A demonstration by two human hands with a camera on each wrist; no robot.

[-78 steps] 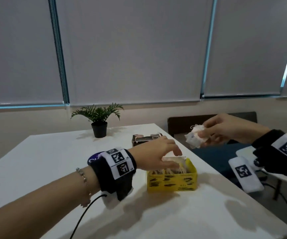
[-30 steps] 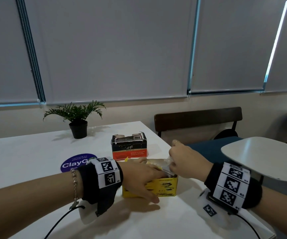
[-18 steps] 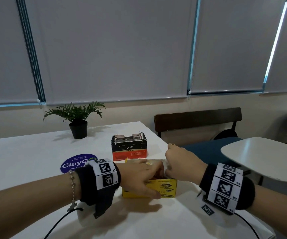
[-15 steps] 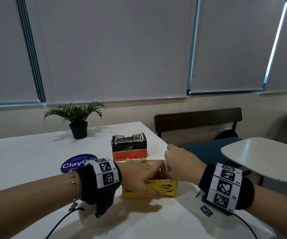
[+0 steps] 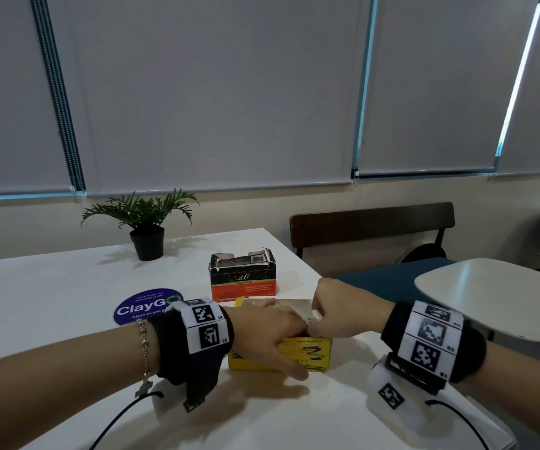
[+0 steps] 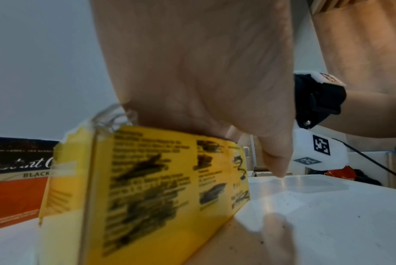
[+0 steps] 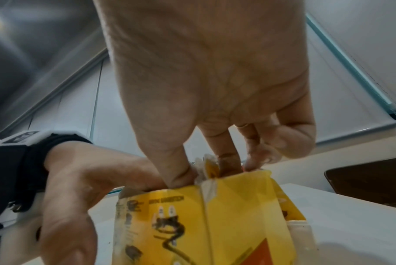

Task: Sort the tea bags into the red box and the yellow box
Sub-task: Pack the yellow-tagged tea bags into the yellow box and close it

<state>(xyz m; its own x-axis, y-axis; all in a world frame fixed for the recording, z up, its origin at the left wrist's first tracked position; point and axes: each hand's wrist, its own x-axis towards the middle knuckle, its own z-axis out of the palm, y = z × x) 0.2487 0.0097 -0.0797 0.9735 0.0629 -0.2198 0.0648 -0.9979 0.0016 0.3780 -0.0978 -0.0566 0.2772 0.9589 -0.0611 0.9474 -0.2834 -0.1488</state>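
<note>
The yellow box stands open-topped on the white table. My left hand grips it from the left, thumb down its near face and fingers over the top edge. My right hand is curled over the box's right end. Its thumb and fingers pinch a pale tea bag at the opening of the yellow box. More pale tea bags show inside. The red and black box stands just behind, untouched. The left wrist view shows the yellow box close up.
A potted plant stands at the table's far side. A round purple sticker lies left of the boxes. The table's right edge runs close to the yellow box. A dark bench and another pale table are beyond it.
My right hand carried the tea bag from out right over to the yellow box and lowered its fingers into the opening. My left hand has kept its hold on the box.
</note>
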